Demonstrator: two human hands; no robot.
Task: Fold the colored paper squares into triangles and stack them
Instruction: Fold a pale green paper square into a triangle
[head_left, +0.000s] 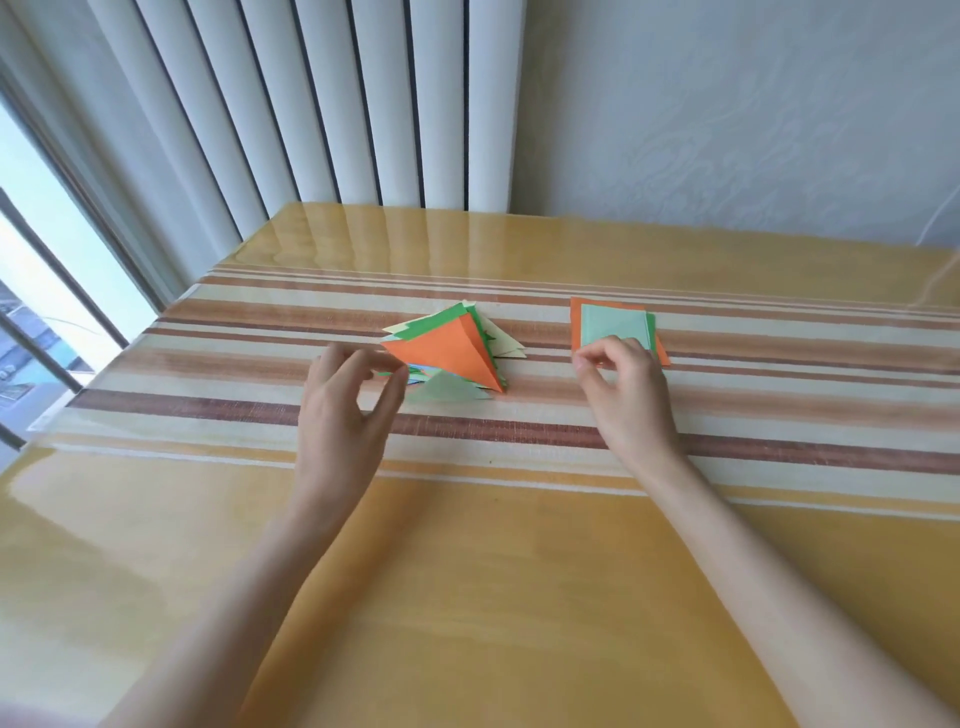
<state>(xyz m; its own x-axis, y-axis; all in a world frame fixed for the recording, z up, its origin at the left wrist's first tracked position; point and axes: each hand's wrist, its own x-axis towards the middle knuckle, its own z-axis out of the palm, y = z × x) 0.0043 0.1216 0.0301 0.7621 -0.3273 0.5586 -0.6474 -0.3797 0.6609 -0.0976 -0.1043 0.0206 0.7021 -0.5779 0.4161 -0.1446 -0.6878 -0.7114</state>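
A loose pile of folded triangles (447, 353) lies at mid-table, with an orange one on top and green, yellow and pale green ones fanned out beneath. My left hand (348, 405) is at the pile's left corner, its fingers loosely spread; the index tip touches the orange triangle's corner. To the right lies a small stack of flat squares, a pale green square (613, 325) on top of an orange square (575, 322). My right hand (623, 395) covers the stack's near edge. Its thumb and forefinger pinch the pale green square at its near left corner.
The table (467, 571) has a yellow cloth with brown and cream stripes under a glossy clear cover. A window (47, 291) runs along the left edge, and vertical blinds (311, 104) and a pale wall stand behind the far edge.
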